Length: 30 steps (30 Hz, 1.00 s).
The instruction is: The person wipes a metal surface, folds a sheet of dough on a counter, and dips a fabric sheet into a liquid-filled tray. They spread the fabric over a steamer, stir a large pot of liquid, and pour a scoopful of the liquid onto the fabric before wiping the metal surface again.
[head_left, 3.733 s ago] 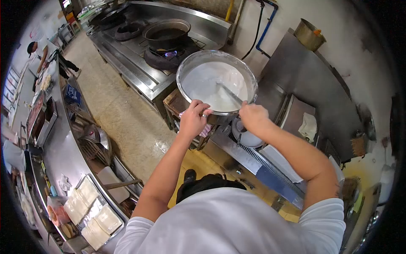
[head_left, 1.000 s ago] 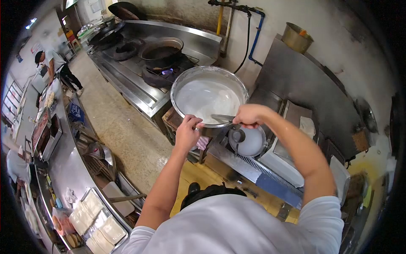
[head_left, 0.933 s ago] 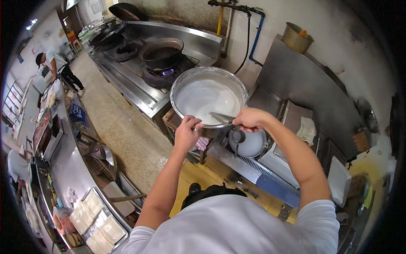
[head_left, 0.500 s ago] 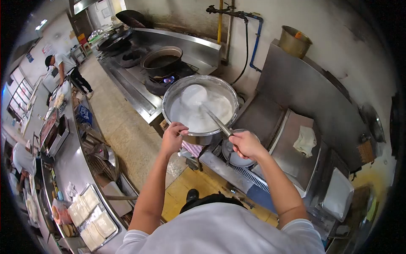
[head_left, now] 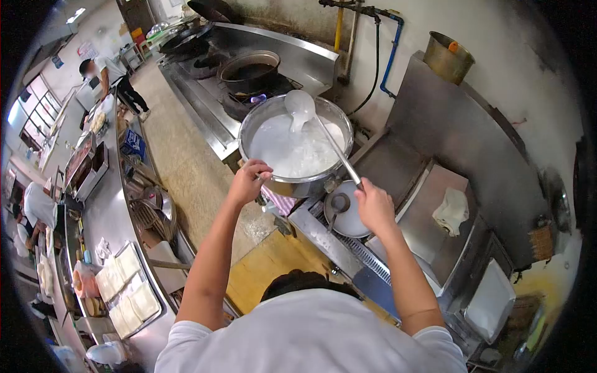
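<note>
A wide steel basin [head_left: 323,112] full of white batter [head_left: 280,146] stands in front of me. My left hand [head_left: 247,179] grips its near rim. My right hand [head_left: 373,205] holds the long handle of a steel ladle [head_left: 300,104]. The ladle's bowl is lifted above the far side of the basin, and white batter runs from it back into the basin. Under my right hand lies a white plate [head_left: 349,221] with a small scoop on it.
A dark wok [head_left: 249,68] sits on a lit burner behind the basin. At right is a steel counter with a white cloth [head_left: 450,210]. Trays of pale sheets [head_left: 127,292] rest on the left counter. Another person [head_left: 112,78] stands far left.
My right hand has drawn back and raised the ladle out of the batter, which now pours from it. My left hand has stayed on the rim.
</note>
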### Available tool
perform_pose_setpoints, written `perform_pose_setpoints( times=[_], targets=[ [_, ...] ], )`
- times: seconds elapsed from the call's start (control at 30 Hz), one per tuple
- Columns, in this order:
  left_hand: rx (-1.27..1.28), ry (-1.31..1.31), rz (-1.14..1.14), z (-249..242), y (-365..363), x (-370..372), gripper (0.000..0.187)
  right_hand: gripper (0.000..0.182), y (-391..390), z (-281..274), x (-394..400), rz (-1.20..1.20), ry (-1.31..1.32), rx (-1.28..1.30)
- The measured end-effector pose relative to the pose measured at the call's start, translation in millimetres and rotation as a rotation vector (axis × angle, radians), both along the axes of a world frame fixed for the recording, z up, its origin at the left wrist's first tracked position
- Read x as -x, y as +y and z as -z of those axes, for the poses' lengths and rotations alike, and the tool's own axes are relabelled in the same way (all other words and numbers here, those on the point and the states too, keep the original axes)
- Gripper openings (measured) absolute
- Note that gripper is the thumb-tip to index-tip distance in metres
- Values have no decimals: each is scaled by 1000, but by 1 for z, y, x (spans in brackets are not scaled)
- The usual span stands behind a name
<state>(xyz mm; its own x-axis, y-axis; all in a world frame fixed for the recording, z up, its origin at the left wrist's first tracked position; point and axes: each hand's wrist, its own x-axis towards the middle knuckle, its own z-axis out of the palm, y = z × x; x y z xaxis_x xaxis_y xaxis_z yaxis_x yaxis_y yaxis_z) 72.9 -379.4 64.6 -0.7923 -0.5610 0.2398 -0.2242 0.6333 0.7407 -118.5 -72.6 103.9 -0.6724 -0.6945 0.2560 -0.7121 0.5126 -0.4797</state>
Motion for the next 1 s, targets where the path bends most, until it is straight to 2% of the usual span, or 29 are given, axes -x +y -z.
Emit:
perform_pose_setpoints(
  times=[0.17,0.27,0.5,0.7,0.87,1.0],
  targets=[
    [-36,31,21,5,-5,0,20,25,-33,-39,1,65,69,-252],
    [41,54,29,12,-8,-1,20,22,-53,-38,3,-21,144,-265],
    [-29,92,20,14,-9,-1,18,18,-67,-37,-2,-211,262,-407],
    [-33,111,9,13,-8,-2,17,19,-37,-88,-23,-283,295,-515],
    [-26,139,19,16,-12,-1,19,20,-19,-167,-39,-355,374,-681],
    [-56,86,6,9,-9,-2,20,13,-32,-210,-48,-411,376,-713]
  ],
)
